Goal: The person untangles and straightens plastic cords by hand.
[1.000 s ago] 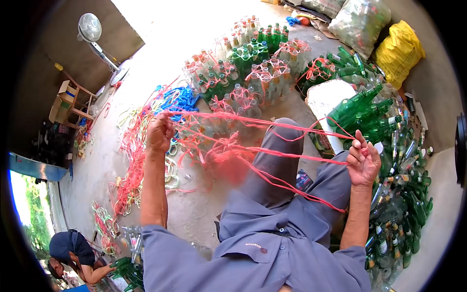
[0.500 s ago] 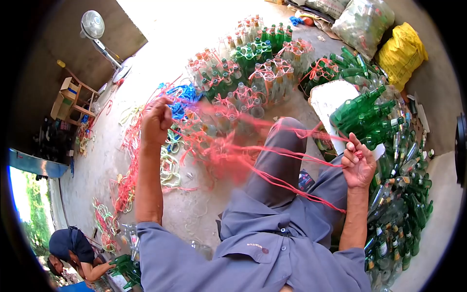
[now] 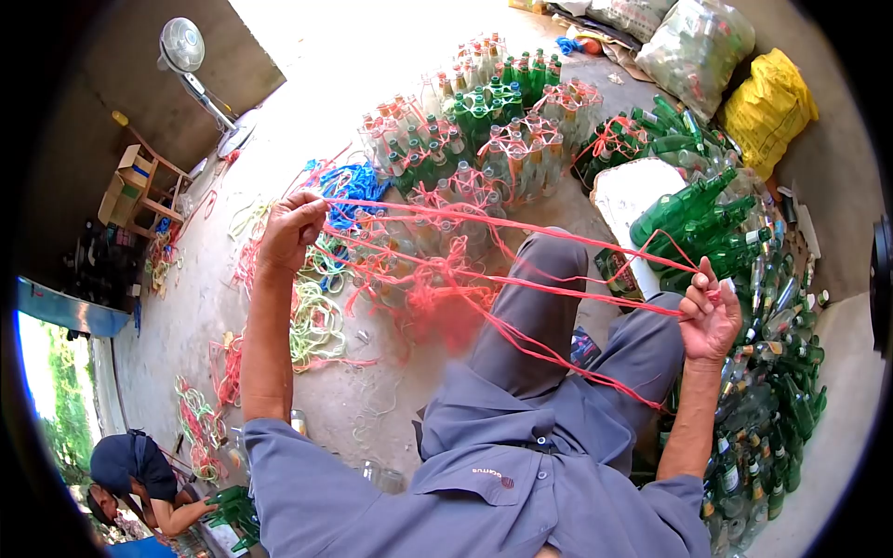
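Observation:
Red string [image 3: 521, 225] stretches across the view between both hands, above my knees. My left hand [image 3: 296, 228] is closed on its left end, over the pile of cords on the floor. My right hand [image 3: 712, 316] pinches the other end, fingers curled, near the green bottles. A tangled red knot [image 3: 442, 279] hangs in the middle, its lower part blurred. More strands run from the knot toward my right hand and down across my right thigh.
Tied bundles of bottles [image 3: 521, 149] stand ahead. Loose green bottles [image 3: 781, 400] are heaped at right, beside a white board [image 3: 637, 186] and yellow sack [image 3: 767, 112]. Blue cord [image 3: 358, 186] lies at left-centre. Another person [image 3: 139, 474] handles green bottles at lower left; a fan [image 3: 181, 46] stands behind.
My left hand has shifted slightly left and down. My right hand dipped left, then moved right. The strings between them, blurred a moment ago, are now taut and sharper.

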